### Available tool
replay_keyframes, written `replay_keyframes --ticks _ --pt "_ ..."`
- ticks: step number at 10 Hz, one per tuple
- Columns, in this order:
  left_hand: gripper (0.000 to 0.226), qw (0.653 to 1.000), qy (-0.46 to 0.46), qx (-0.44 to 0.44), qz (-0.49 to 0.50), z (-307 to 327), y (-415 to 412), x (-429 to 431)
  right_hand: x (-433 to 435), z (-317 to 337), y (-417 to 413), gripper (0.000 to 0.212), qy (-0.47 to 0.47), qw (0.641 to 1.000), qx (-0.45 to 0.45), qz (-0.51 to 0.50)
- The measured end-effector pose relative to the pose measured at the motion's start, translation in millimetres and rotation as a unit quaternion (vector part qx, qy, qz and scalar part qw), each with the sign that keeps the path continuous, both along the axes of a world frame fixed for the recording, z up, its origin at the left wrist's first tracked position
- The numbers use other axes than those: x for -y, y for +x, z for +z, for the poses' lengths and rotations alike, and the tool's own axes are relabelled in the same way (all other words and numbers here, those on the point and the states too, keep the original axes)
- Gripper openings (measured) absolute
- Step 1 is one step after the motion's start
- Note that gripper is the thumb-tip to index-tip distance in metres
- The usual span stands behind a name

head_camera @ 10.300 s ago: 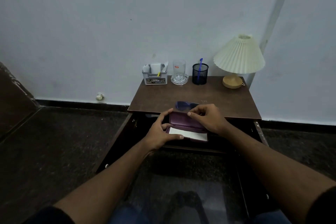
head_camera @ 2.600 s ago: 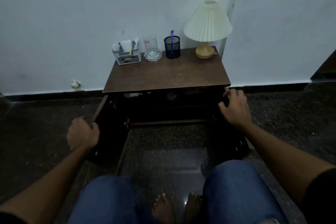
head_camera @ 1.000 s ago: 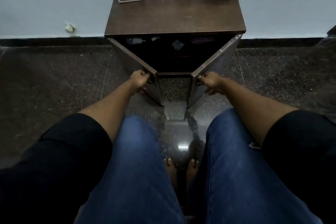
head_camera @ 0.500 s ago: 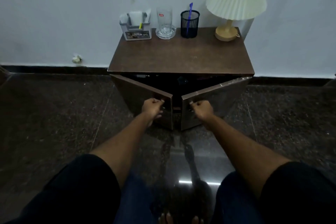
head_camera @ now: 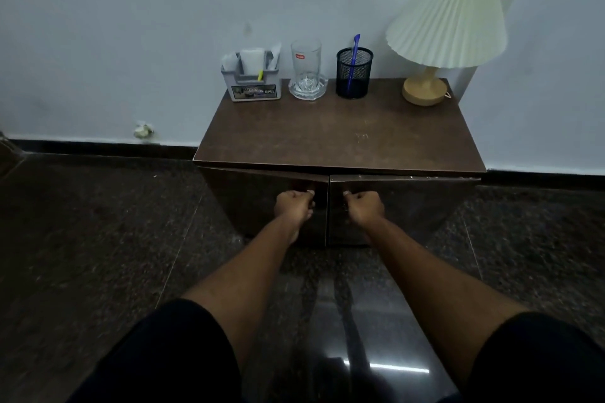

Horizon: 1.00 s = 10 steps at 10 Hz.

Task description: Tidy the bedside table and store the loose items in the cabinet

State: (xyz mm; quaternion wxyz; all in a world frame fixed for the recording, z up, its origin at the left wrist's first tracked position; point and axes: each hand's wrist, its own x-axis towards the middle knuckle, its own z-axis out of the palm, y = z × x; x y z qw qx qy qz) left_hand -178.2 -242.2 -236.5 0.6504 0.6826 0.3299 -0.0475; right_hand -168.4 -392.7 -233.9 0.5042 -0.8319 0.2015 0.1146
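The left hand (head_camera: 293,204) curls tightly on the inner edge of the left door (head_camera: 255,206), and the right hand (head_camera: 364,206) curls the same way on the right door (head_camera: 409,206) (the handles are hidden under the fingers). The doors meet at the middle under the front edge of the bedside table (head_camera: 340,141), the left one slightly ajar. Along the top's back edge stand a grey organizer (head_camera: 252,83) near the left corner, a glass (head_camera: 306,62) just beside it, a mesh cup (head_camera: 354,78) holding a blue pen (head_camera: 354,52), and a lamp (head_camera: 448,20) at the right corner.
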Motion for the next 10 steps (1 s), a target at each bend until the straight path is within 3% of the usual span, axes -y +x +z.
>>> replay_keyframes --ticks 3,5,7,9,10 --pt "0.023 1.0 0.007 0.001 0.016 6.3 16.2 7.1 -3.9 -0.6 15.9 0.044 -0.007 1.0 0.005 -0.018" --pt "0.023 0.992 0.114 -0.012 -0.044 7.9 8.9 3.6 -3.0 4.5 12.8 0.04 -0.002 1.0 -0.006 -0.004" --pt "0.041 0.931 0.275 -0.038 -0.239 36.5 -7.8 -0.6 3.5 26.1 1.9 0.042 -0.027 0.995 -0.028 0.096" --pt "0.053 0.897 0.31 -0.035 -0.313 78.4 -25.3 6.3 9.6 67.1 -17.2 0.043 -0.09 0.979 0.037 0.182" --pt "0.057 0.864 0.378 0.011 -0.332 103.5 -41.8 11.2 9.3 91.3 -31.4 0.049 -0.157 0.958 0.071 0.229"
